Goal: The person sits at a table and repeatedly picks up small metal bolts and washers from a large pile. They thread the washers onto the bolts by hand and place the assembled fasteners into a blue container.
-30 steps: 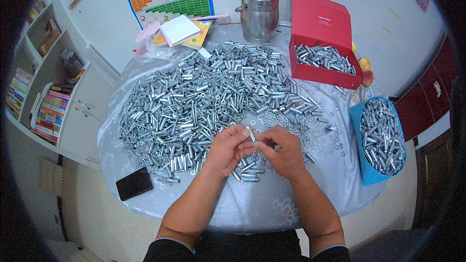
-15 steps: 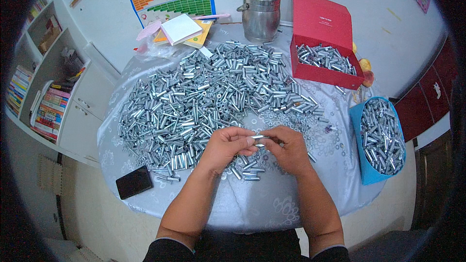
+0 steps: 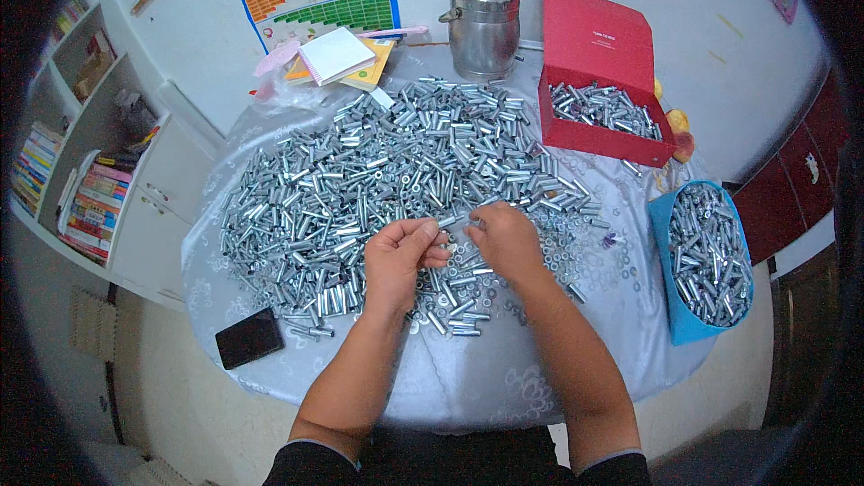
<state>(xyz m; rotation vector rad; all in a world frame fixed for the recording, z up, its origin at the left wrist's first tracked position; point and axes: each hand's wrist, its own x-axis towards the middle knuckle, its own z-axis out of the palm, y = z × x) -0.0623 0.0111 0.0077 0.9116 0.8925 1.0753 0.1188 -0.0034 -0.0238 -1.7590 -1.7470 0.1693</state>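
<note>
A wide heap of small silvery metal sleeves and washers covers the round table. My left hand hovers over the near edge of the heap, fingers curled around a small metal piece that is mostly hidden. My right hand is beside it, fingertips pinched and reaching toward the left hand's fingers. Loose sleeves lie just under both hands.
A red box with metal parts stands at the back right. A blue container full of parts sits at the right edge. A steel pot, notepads and a black phone are also on the table. Bookshelves stand left.
Both hands have stayed together over the near edge of the heap. The fingers have shifted slightly around the small piece between them.
</note>
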